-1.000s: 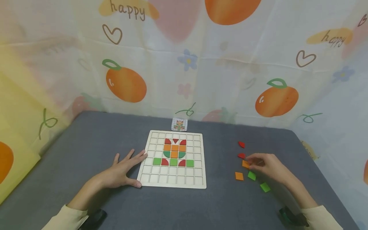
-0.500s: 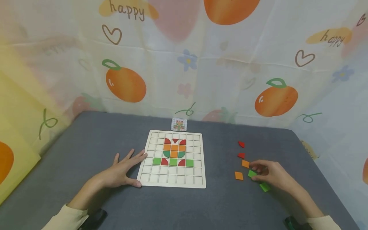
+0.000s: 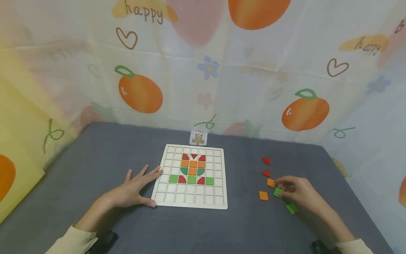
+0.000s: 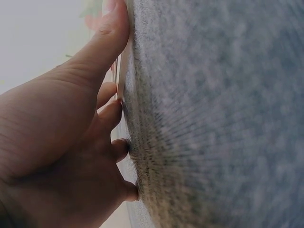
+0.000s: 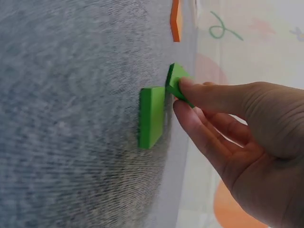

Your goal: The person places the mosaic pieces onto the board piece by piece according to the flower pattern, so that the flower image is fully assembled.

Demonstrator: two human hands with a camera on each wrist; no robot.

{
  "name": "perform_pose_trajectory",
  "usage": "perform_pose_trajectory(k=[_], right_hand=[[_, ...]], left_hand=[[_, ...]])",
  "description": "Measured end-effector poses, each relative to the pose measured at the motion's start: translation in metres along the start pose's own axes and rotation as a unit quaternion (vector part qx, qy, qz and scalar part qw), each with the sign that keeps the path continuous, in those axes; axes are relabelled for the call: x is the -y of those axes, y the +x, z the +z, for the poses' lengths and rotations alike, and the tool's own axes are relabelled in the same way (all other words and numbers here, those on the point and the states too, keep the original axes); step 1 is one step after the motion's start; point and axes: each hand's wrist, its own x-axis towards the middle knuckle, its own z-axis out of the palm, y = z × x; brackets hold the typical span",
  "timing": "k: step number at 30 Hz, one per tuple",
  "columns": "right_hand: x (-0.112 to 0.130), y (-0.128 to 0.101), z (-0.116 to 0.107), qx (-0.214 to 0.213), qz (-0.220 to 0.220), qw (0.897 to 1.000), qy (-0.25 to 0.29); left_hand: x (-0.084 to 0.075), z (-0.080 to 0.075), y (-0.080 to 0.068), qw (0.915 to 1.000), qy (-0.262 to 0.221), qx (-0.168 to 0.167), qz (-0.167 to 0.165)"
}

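We see the right hand [image 3: 299, 194] pinching a green square tile [image 3: 278, 192] between thumb and fingertips on the grey table [image 3: 95, 151], well to the right of the wooden grid board [image 3: 190, 204]. A second green tile [image 3: 292, 208] lies just beside that hand, farther from the board; two orange tiles [image 3: 264, 195] sit on the board's side of it. Our left hand [image 3: 134, 188] lies spread flat, fingertips touching the board's left edge.

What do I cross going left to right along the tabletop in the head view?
Left hand → puzzle board → flat orange square → green square pinched by right hand.
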Motion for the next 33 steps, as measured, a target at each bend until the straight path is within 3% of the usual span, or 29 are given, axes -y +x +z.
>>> perform_pose_trajectory(k=[7, 14, 33], right_hand=[[0.002, 0.002, -0.003, -0.015, -0.004, 1.000, -0.023], [0.014, 0.011, 0.003, -0.045, -0.056, 0.997, -0.017], [0.059, 0.054, 0.033, 0.021, -0.118, 0.993, -0.014]], left_hand=[[-0.001, 0.001, 0.003, 1.0000, 0.002, 0.007, -0.005], [-0.002, 0.000, 0.006, 0.9999, 0.007, 0.011, -0.006], [-0.002, -0.001, 0.004, 0.9996, 0.013, 0.017, -0.017]])
